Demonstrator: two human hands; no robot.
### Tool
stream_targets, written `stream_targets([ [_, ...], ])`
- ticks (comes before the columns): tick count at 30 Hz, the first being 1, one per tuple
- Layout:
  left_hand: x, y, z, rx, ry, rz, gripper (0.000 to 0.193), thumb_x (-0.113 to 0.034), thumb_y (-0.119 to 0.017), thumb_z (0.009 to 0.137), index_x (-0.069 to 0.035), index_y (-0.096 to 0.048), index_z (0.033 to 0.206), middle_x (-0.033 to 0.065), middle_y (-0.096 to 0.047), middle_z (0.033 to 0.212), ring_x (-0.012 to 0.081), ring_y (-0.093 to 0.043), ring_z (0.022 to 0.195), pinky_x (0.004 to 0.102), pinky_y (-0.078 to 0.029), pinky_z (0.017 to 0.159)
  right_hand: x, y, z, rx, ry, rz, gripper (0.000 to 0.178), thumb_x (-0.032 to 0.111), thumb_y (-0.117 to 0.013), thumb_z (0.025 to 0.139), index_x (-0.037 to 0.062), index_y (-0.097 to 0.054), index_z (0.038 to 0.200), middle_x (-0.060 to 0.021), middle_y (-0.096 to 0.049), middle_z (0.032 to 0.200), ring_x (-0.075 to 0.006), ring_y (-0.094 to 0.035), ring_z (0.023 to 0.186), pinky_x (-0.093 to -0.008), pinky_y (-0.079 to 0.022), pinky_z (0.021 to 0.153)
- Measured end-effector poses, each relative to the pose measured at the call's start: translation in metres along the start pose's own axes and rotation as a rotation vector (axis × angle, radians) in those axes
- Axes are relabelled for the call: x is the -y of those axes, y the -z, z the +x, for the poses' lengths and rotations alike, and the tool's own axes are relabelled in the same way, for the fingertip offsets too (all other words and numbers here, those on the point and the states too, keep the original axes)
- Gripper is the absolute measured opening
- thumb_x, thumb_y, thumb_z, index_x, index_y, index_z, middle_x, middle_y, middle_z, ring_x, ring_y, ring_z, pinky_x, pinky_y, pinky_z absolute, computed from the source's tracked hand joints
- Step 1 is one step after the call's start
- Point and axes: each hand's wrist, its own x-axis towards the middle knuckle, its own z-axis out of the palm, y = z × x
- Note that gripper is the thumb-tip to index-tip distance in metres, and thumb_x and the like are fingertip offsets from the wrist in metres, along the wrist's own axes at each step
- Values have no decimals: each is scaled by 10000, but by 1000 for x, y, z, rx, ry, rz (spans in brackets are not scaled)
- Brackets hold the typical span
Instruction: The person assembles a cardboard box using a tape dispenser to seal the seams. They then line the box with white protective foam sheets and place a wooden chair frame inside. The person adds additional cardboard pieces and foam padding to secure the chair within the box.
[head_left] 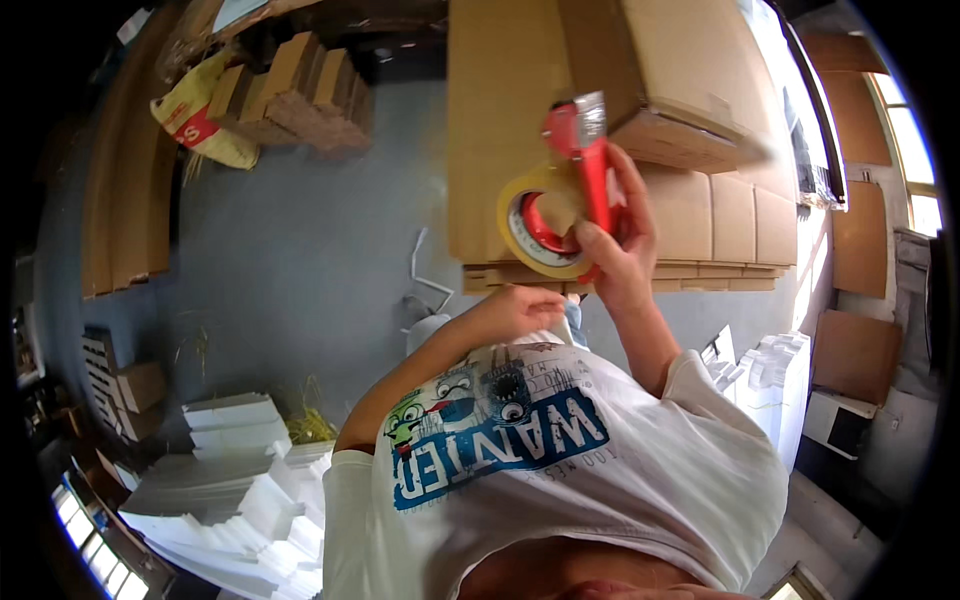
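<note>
A red tape dispenser (598,180) with a roll of yellowish tape (515,232) is held up in my right hand (628,235), its fingers wrapped round the handle. The metal cutting end points away from me, above a stack of flat cardboard (500,150). Close to the hem of my white shirt, my left hand (515,312) is closed, fingers curled together; what they hold, if anything, is hidden. Beyond the dispenser, to the right, a brown cardboard box (690,80) rests on the stack.
Brown cardboard pieces (300,90) and a yellow-and-red sack (215,115) lie at the far left. White foam sheets (240,500) are stacked near left, with more white foam pieces (765,375) at right. Grey floor (300,230) stretches left of the cardboard stack.
</note>
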Motion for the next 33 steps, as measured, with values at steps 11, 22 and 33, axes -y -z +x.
stream_targets([
  [11, -5, 221, -184, -748, 215, -31, 271, -223, -592, 955, 1, -642, 1098, 61, -686, 1006, 124, -643, 862, 246, -486, 761, -82, -194, 27, 133, -455, -176, 805, 193, -745, 755, -63, -358, 1413, -151, -600, 1150, -192, -594, 1036, -306, -480, 898],
  [22, 13, 383, -254, -1040, 450, -105, 313, -285, -581, 966, 6, -632, 1070, 85, -684, 985, 138, -652, 826, 261, -499, 690, -145, -251, 176, -60, -455, -68, 789, 272, -784, 763, -44, -406, 1379, -148, -587, 1211, -204, -587, 1088, -332, -480, 926],
  [33, -40, 530, -181, -904, 650, -151, 302, -281, -633, 921, -5, -640, 1042, 79, -677, 982, 143, -643, 794, 264, -491, 657, -143, -296, 364, -4, -272, -597, 737, 196, -617, 817, -92, -294, 1413, -290, -579, 1187, -360, -567, 1148, -358, -455, 962],
])
